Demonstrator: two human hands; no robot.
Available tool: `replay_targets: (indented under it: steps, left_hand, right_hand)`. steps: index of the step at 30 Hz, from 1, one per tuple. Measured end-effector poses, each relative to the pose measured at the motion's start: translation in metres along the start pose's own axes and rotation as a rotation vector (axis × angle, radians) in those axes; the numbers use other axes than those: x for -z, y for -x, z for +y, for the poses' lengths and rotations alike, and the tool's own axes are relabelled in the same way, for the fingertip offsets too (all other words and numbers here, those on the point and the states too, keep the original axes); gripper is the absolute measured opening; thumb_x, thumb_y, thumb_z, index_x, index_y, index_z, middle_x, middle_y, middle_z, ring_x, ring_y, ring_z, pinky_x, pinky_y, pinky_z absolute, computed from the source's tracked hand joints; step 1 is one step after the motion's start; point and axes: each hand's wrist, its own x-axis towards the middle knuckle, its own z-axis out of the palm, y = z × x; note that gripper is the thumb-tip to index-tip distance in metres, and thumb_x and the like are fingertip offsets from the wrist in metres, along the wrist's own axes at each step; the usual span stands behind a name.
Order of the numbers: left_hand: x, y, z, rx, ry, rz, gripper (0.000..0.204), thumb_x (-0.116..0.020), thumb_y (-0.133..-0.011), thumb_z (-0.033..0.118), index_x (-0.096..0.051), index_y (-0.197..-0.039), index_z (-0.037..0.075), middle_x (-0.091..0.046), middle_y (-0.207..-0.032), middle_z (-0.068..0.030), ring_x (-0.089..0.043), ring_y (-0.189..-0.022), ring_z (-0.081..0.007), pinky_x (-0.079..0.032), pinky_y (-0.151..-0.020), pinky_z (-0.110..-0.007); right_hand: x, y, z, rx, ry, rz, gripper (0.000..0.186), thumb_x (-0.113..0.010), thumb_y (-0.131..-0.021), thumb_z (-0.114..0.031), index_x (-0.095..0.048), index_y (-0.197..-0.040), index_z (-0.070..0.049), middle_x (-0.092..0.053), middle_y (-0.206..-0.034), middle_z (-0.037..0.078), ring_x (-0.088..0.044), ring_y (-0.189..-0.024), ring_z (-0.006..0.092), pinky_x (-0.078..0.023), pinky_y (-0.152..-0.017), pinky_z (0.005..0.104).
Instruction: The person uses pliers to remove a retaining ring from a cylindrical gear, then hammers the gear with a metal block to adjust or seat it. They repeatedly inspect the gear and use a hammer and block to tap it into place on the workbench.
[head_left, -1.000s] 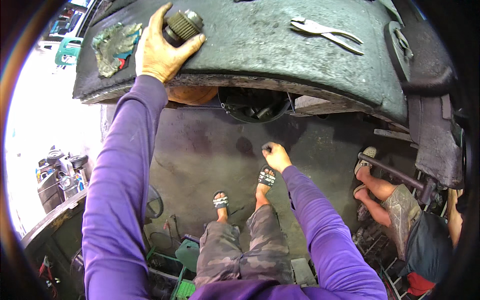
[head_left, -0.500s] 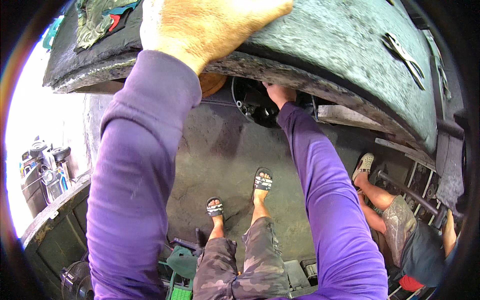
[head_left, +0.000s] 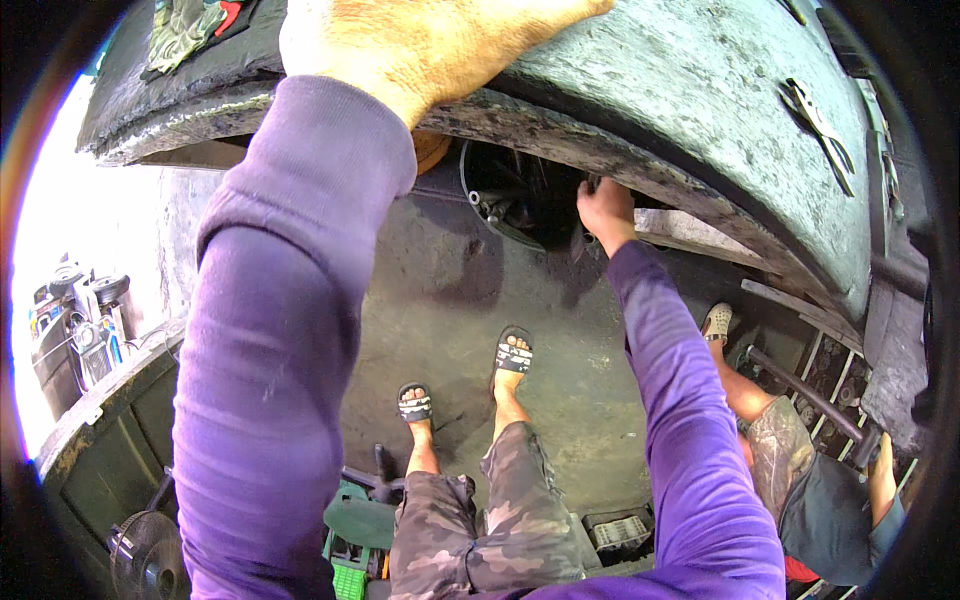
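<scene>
At the top of the head view my left hand (head_left: 420,50) lies on the worn grey bench top (head_left: 690,90). Its thumb side stretches to the right, and the picture's edge cuts off the other fingers. Lower and to the right, my right hand (head_left: 607,208) is at the underside of the curved bench edge. Its fingers are curled, and I cannot make out what is in them. Just left of it, a dark round container (head_left: 505,195) with metal parts in it sits partly under the bench. A pair of pliers (head_left: 822,132) lies on the bench at the right.
A camouflage cloth (head_left: 180,38) lies on the far left of the bench. At the right, a co-worker's hand (head_left: 882,462) is at a long-handled hammer (head_left: 815,395). A fan (head_left: 148,555), a green stool-like object (head_left: 358,522) and a black crate (head_left: 618,532) are low down.
My right hand has moved right, away from the container, along the bench edge. My left hand stays on the bench while the whole view shifts slightly.
</scene>
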Motion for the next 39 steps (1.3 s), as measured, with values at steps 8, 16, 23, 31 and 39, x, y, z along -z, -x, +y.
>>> replay_targets:
  steps: [8, 16, 23, 31, 39]
  left_hand:
    - [0.007, -0.004, 0.017, 0.056, -0.174, -0.053, 0.059, -0.088, -0.073, 0.035, -0.067, -0.117, 0.002, -0.075, -0.105, -0.019, -0.074, -0.097, -0.0351, -0.058, -0.09, -0.042]
    - [0.018, -0.007, 0.011, 0.286, -0.099, -0.189, 0.085, -0.077, -0.089, 0.053, -0.048, -0.154, 0.006, -0.067, -0.136, -0.0193, -0.063, -0.126, -0.0363, -0.046, -0.111, -0.046]
    - [0.019, -0.006, 0.015, 0.304, -0.167, -0.177, 0.07, -0.059, -0.102, 0.051, -0.053, -0.15, 0.002, -0.068, -0.132, -0.0201, -0.063, -0.125, -0.0363, -0.045, -0.111, -0.046]
    - [0.022, -0.009, 0.018, 0.239, -0.198, -0.228, 0.076, -0.065, -0.094, 0.054, -0.055, -0.147, 0.0, -0.067, -0.131, -0.0205, -0.062, -0.122, -0.0381, -0.046, -0.108, -0.047]
    - [0.02, -0.008, 0.018, 0.215, -0.248, -0.214, 0.092, -0.078, -0.079, 0.062, -0.057, -0.144, 0.001, -0.067, -0.13, -0.0211, -0.064, -0.119, -0.039, -0.049, -0.105, -0.049]
  right_hand:
    - [0.104, 0.133, -0.03, -0.126, -0.822, 0.34, 0.048, -0.065, -0.099, -0.013, -0.055, -0.142, 0.007, -0.071, -0.119, 0.024, -0.071, -0.107, 0.0341, -0.055, -0.096, 0.0404]
    - [0.312, 0.209, -0.084, -0.386, -1.928, 0.235, 0.054, -0.065, -0.098, -0.007, -0.048, -0.148, 0.001, -0.067, -0.13, 0.021, -0.071, -0.112, 0.0315, -0.063, -0.079, 0.0406]
    - [0.379, 0.125, -0.08, -0.514, -1.675, 0.451, 0.037, -0.054, -0.112, -0.024, -0.045, -0.137, 0.002, -0.069, -0.107, 0.018, -0.07, -0.063, 0.0222, -0.058, -0.053, 0.0306]
    - [0.337, 0.141, -0.078, -0.244, -0.922, 0.656, 0.075, -0.068, -0.1, -0.006, -0.024, -0.16, -0.002, -0.04, -0.151, 0.015, -0.059, -0.111, 0.0214, -0.054, -0.085, 0.033]
    - [0.094, 0.128, -0.086, 0.049, -0.477, -0.209, 0.03, -0.068, -0.099, -0.025, -0.069, -0.119, -0.003, -0.071, -0.114, 0.021, -0.069, -0.103, 0.0417, -0.056, -0.088, 0.0495]
